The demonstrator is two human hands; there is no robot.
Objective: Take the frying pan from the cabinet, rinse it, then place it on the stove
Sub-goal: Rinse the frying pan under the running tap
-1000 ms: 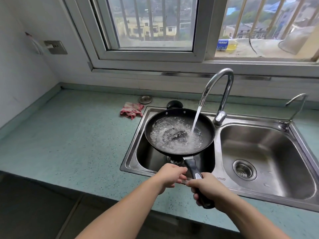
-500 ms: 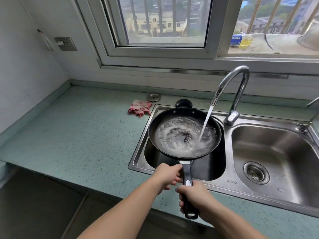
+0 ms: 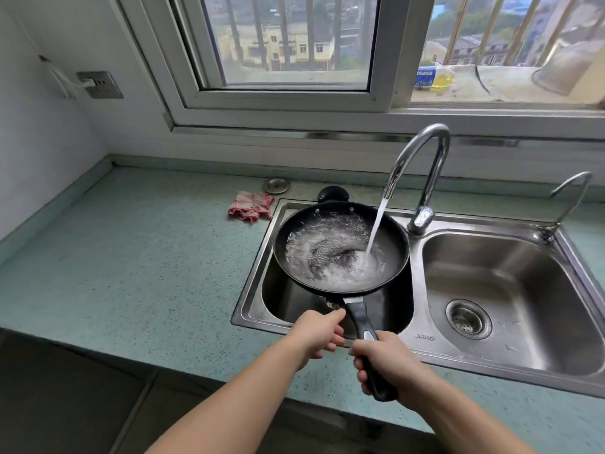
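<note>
I am clamping my right hand (image 3: 389, 362) round the tail of the handle (image 3: 361, 317), just on the near side of the sink (image 3: 415, 339) rim. My left hand (image 3: 319, 334) is sitting close beside it, the two hands almost touching. Its fingers are curling and its thumb is reaching toward the handle's root, but I cannot tell whether it is truly gripping.

The frying pan (image 3: 340, 250) is hanging level over the sink's left basin. It is filling with churning water (image 3: 376, 224) from the faucet (image 3: 422, 158) at the sink's back edge. I am judging it stiff, front-heavy with that water, and slick where wet. So I am taking it by the dry handle and thinking a second hand nearer the bowl would steady it.

The pan is hiding most of the left basin. A dark round thing (image 3: 333, 193) is peeking out behind it, and I cannot name it. No stove is showing.
</note>
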